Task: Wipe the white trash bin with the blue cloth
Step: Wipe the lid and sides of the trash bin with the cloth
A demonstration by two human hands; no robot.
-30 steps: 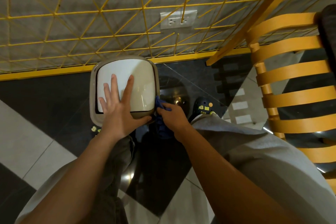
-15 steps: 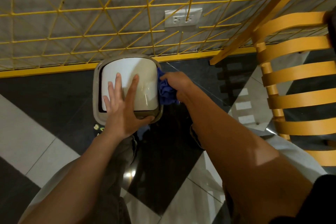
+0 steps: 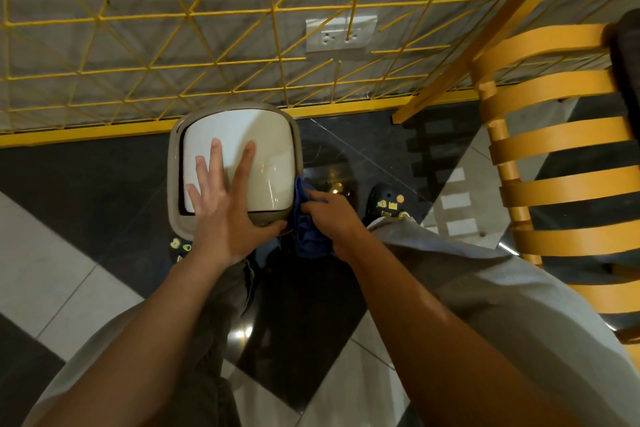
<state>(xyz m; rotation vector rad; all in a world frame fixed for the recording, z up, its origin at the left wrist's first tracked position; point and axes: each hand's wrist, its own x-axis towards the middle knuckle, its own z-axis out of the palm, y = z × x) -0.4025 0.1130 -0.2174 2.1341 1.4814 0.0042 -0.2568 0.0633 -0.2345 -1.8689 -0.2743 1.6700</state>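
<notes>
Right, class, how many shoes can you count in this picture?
2. One shoe stands on the floor right of the white trash bin; the other shoe peeks out at its near-left corner, mostly hidden.

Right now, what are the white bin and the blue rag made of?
The white trash bin looks like hard plastic with a smooth, shiny finish, because light glints off its lid. The blue cloth looks like soft fabric, maybe microfibre, because it bunches into floppy folds where the right hand grips it.
</notes>
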